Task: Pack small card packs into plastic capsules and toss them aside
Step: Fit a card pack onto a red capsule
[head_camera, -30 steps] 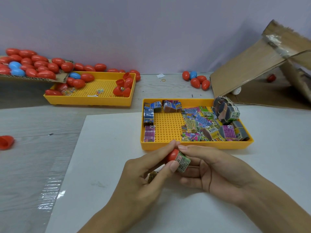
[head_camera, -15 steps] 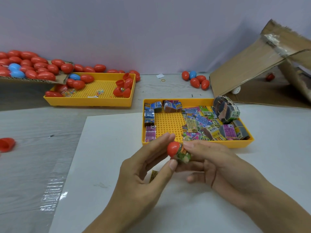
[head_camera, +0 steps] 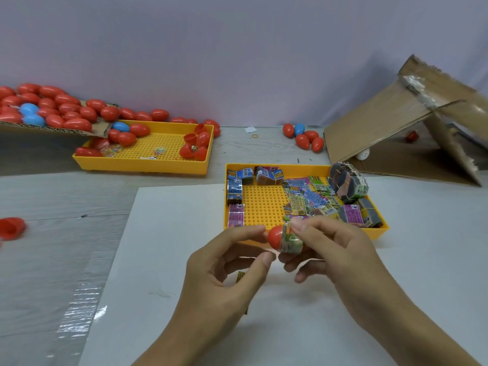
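Both hands meet above a white sheet that lies on the bench, just in front of the near yellow tray. The right hand pinches a small card pack between thumb and fingertips; the pack is rolled and its left end sits in a red capsule half. The left hand has its fingers curved around the capsule half, forefinger tip near its top and thumb just below it; whether they press the plastic or sit just off it cannot be told.

The near tray holds many more card packs, loose ones heaped at its right and a few in a row along its left wall, with a banded bundle at its far right corner. A second yellow tray stands further back on the left, with red capsules and open halves inside. Behind it a heap of red and blue capsules lies on a cardboard flap. A small group of capsules lies by the wall, near a tilted cardboard box. One open red half lies alone at the far left of the bench.
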The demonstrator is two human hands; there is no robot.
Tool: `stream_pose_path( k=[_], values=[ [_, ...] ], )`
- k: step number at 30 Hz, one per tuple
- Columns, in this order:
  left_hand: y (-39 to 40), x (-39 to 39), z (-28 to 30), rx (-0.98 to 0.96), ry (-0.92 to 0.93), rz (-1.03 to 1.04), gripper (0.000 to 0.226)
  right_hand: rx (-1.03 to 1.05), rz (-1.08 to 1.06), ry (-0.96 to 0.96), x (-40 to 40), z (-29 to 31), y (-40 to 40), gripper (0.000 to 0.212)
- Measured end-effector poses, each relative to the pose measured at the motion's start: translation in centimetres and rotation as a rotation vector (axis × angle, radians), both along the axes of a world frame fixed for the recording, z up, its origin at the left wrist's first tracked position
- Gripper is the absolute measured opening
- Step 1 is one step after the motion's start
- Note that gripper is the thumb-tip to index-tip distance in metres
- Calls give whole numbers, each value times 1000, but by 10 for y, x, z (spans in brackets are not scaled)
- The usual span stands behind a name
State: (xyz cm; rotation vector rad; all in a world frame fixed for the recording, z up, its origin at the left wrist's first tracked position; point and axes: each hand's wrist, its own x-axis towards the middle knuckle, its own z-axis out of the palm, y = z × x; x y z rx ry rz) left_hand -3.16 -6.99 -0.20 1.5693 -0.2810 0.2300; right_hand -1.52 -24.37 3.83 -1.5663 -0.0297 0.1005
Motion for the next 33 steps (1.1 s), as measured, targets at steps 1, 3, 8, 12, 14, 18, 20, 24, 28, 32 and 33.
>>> stream_pose_path(
  k=[1,3,8,12,14,18,20,24,28,32,33],
  values=[
    [0,-1,0,4,6,10,27,26,0,62,0,1,0,35],
    [1,-1,0,-1,7,28,23,46,-12,126,0,3,1,43],
    [1,-1,-4,-51,2,80,14,-25,-63,82,10,31,-11,42],
    [-2,2,-4,-60,30,111,8,-127,-263,-98,39,80,-49,34],
    [-3,4,-4,-38,43,99,14,-164,-431,-179,67,110,-84,29],
    [-3,9,-8,-2,113,62,35,-488,-832,-180,126,156,-168,55],
    [-2,10,-8,-2,132,54,37,-879,-971,-65,128,152,-197,77],
    [-1,13,-12,18,147,56,40,-685,-1091,-147,104,121,-197,74],
    [-4,13,-12,2,135,118,31,-86,-689,-246,55,67,-108,35],
    [-6,8,-1,-115,21,198,9,-239,-131,-433,6,4,-4,37],
    [-5,8,1,-135,-3,212,9,-349,-16,-528,-1,-6,14,32]
  ],
)
